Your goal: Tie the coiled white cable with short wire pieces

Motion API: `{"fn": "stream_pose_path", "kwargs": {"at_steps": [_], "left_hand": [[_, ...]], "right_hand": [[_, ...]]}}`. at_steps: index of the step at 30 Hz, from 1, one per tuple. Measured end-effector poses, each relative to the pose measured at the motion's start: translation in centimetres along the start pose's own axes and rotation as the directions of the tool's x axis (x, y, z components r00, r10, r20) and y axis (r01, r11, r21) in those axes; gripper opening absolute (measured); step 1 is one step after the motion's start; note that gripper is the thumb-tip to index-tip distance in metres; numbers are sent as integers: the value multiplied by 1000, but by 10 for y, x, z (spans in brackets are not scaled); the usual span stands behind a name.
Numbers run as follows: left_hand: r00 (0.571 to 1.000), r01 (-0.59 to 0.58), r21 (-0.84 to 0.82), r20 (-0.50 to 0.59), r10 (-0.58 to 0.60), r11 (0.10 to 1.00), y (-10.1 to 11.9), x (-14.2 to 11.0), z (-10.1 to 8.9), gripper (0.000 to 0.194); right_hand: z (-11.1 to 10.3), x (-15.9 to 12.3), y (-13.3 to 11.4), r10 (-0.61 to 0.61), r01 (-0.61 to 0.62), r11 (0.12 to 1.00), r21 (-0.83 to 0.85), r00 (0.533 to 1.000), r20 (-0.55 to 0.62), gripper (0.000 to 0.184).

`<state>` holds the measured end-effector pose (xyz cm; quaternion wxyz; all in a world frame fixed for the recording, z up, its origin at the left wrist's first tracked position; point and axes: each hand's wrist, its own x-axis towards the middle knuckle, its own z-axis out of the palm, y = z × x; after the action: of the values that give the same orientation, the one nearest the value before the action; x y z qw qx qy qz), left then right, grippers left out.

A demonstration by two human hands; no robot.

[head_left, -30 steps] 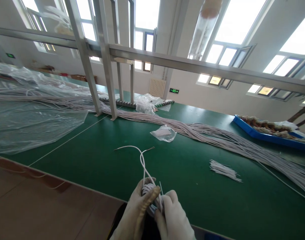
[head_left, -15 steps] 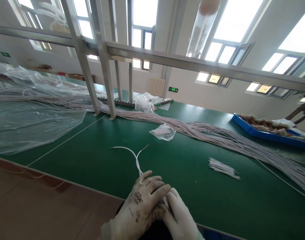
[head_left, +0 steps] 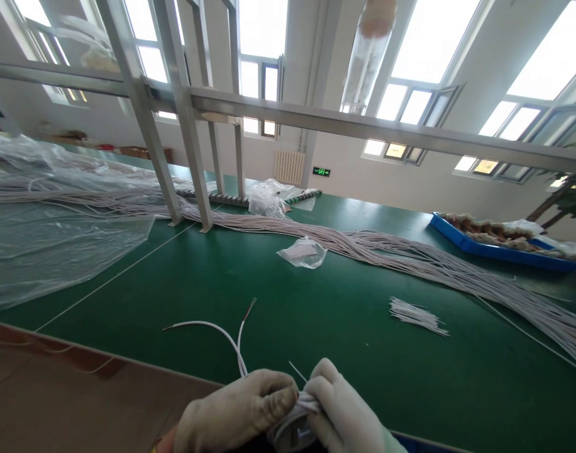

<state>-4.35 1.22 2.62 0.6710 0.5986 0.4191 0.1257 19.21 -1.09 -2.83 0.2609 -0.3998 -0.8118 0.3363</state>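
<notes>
1. since a second ago, both hands have dropped toward the near edge of the table and the two free wire ends have swung from pointing up and away to fanning out leftward and lower.
2. left hand (head_left: 236, 418), in a worn glove, is curled shut around the left side of a small coil of white wire (head_left: 292, 418); its fingers wrap over the top and hide most of the coil.
3. right hand (head_left: 347, 415), in a paler glove, pinches the coil's right side, fingertips pressed to it just beside the left hand's; the two hands are touching or nearly so, with the coil between them.
4. the coil sits right at the bottom of the view, over the near edge of the green table (head_left: 316, 314); its long axis runs roughly left to right between the hands.
5. two loose wire ends (head_left: 212, 327) leave the coil on the left hand's side and arc away up and to the left, one long and low, one short and steeper; their bare tips are apart from each other. the left hand is the nearer one to them.
6. a thin stray strand (head_left: 297, 371) sticks up between the hands.
7. well apart, farther up the table: a long bundle of wires (head_left: 410, 258), a small plastic bag (head_left: 302, 253), a little heap of short white pieces (head_left: 415, 314), a blue tray (head_left: 495, 251) and a clear plastic sheet (head_left: 56, 245).
</notes>
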Motion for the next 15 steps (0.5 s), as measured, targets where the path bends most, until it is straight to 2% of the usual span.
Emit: {"fn": "stream_pose_path", "kwargs": {"at_steps": [2, 4, 8, 10, 12, 15], "left_hand": [[998, 51, 42, -34, -50, 998, -2, 0, 1, 71], [998, 51, 47, -27, -49, 998, -3, 0, 4, 70], [999, 21, -262, 50, -8, 965, -2, -1, 12, 56], [999, -14, -342, 37, 28, 940, 0, 0, 17, 53], [996, -85, -291, -29, 80, 953, 1, 3, 22, 51], [976, -161, -121, -169, 139, 980, -1, 9, 32, 51]], "right_hand": [[-6, 1, -5, 20, -19, 1000, -18, 1000, 22, 12], [-11, 2, -11, 47, -46, 997, -56, 999, 23, 13], [-18, 3, -17, 50, -51, 994, -92, 999, -19, 15], [-23, 5, -18, 46, -48, 998, -49, 998, -51, 14], [-27, 7, -20, 62, -62, 998, -2, 996, -72, 14], [-31, 10, -20, 99, -98, 995, 26, 992, -81, 14]]}}
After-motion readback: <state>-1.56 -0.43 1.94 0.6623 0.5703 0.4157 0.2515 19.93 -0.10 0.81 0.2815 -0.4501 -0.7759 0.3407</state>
